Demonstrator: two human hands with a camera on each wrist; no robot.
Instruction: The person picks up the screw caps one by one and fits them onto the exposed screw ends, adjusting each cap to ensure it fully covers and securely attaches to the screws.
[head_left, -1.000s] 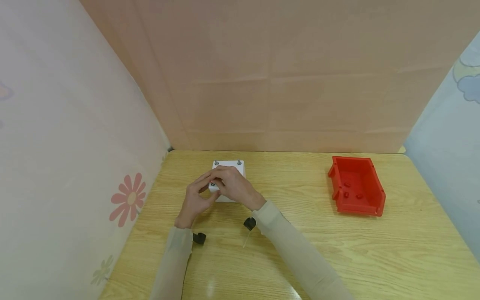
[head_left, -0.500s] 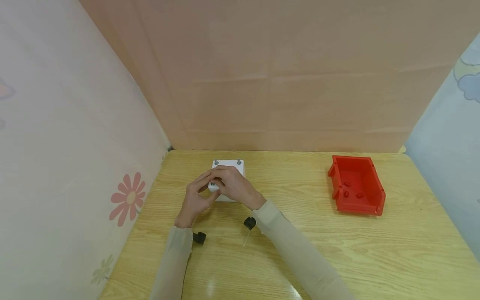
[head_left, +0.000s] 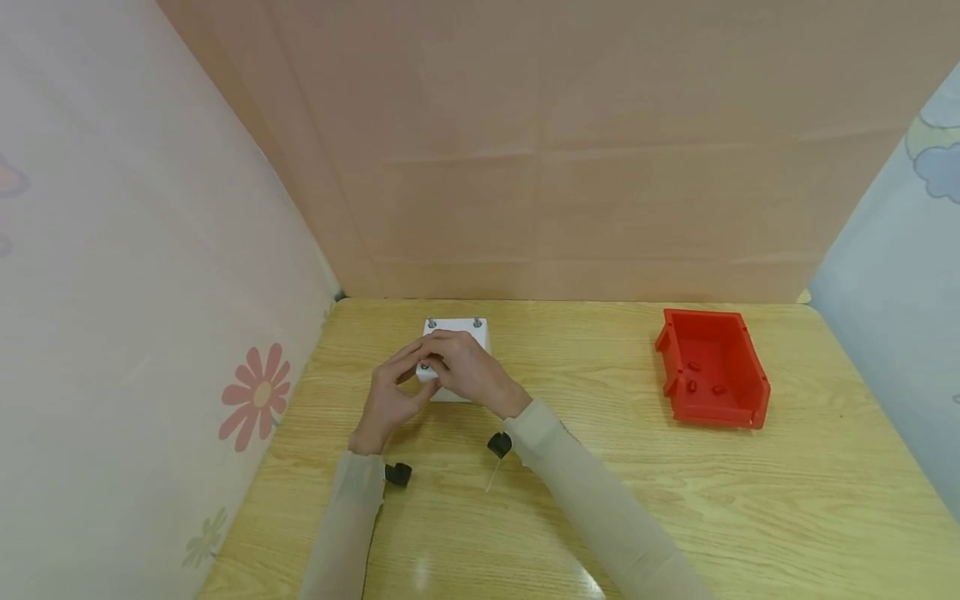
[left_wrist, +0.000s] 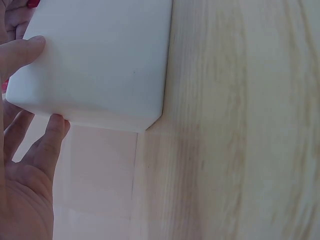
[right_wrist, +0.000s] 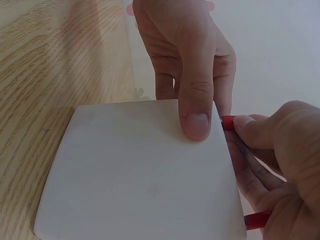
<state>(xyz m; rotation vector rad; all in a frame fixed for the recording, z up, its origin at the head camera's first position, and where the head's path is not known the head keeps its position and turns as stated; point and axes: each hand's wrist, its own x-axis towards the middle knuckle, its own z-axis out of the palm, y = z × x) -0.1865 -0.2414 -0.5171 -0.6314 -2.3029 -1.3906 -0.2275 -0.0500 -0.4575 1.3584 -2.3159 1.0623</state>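
Note:
A white block [head_left: 454, 397] stands at the left rear of the wooden table, with metal studs [head_left: 432, 324] rising from its top. My left hand [head_left: 390, 402] holds its near left corner, thumb flat on the near face in the right wrist view and fingers against another side. My right hand [head_left: 472, 371] reaches over the block's top. Between its thumb and finger it pinches a small red cap [right_wrist: 228, 122] at a stud on the near edge. Another red cap [right_wrist: 257, 220] sits further along that edge, partly behind the right hand. How far either cap sits on its stud is hidden.
To the right stands a red open-front bin [head_left: 716, 367] with several small red pieces [head_left: 693, 386] on its floor. Black wrist cameras [head_left: 499, 445] hang under the sleeves. A brown sheet [head_left: 540, 167] closes the back, and a patterned wall [head_left: 150, 250] borders the left side.

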